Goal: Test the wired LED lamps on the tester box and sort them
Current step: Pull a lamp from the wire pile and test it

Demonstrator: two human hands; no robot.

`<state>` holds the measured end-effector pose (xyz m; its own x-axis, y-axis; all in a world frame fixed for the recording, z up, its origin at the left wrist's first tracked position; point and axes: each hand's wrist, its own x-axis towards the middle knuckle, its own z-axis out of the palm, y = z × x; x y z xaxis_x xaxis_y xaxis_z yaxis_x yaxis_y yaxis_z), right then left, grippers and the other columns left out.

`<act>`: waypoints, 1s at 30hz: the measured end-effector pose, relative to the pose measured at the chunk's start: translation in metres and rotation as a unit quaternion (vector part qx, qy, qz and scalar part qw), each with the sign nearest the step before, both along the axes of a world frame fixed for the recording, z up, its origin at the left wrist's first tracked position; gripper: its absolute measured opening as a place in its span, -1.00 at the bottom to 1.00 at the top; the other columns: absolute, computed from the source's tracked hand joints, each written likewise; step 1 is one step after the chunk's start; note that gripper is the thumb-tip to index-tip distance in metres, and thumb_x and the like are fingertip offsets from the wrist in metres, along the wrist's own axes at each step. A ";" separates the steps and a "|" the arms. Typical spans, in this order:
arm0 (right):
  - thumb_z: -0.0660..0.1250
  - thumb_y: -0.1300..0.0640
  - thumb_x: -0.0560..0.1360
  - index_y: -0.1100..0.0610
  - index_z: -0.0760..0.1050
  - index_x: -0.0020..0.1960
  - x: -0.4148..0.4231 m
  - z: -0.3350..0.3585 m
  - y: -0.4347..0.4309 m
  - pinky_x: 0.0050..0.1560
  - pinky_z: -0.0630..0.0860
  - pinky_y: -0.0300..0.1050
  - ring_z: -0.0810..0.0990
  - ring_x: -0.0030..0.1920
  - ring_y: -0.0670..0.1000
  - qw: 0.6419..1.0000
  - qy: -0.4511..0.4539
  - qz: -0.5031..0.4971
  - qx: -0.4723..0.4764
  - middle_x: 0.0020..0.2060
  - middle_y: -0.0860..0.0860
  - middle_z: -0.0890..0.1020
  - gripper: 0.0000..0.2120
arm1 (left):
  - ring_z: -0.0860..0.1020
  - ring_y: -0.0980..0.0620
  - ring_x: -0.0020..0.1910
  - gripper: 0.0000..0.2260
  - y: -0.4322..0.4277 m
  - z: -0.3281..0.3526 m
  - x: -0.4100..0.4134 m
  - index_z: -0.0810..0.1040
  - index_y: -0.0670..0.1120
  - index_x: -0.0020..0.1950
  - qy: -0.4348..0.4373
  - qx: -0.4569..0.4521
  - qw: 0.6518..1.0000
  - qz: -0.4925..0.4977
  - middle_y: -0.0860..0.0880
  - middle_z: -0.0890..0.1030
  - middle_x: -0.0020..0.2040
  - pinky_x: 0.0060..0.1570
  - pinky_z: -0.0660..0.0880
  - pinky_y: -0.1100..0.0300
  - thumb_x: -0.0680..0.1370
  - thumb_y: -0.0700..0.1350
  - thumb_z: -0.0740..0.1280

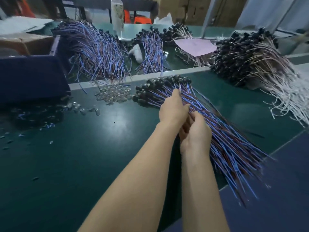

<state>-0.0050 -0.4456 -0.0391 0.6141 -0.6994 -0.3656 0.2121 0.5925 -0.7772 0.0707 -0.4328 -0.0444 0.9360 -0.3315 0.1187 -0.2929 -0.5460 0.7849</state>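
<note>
On the green table [83, 156], right of centre, the bundle of wired LED lamps [230, 144] lay fanned out. Its black lamp heads [160, 87] pointed away from the person, and its free wire ends were spread toward the near table edge. The bundle was held at mid-length by both hands. The left hand [173, 109] was curled over the wires from above, thumb raised. The right hand [196, 133], just behind and touching it, was closed round the same strands.

The wires were seen to be thin, blue and dark brown-red, each ending in a small black head. The picture was blurred, so single lamps could not be counted.

The bundle was judged light, limp, and prone to tangling and splaying. Single wires were expected to slip out of a loose grip. Hold was judged best taken on the wires near the heads, where the strands ran together. No pull was to be applied at the joint between wire and head, judged the weakest point.
</note>
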 end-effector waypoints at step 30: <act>0.18 0.23 0.51 0.15 0.31 -0.33 0.053 0.014 0.412 -0.40 0.22 -0.07 0.36 -0.22 0.14 0.562 0.028 0.586 -0.583 -0.35 0.08 0.43 -0.76 | 0.42 0.02 -0.22 -0.83 0.440 0.065 -0.036 0.41 -0.04 -0.13 -0.083 -0.574 0.606 0.545 -0.09 0.46 -0.11 -0.15 0.38 0.16 0.56 -0.27 0.13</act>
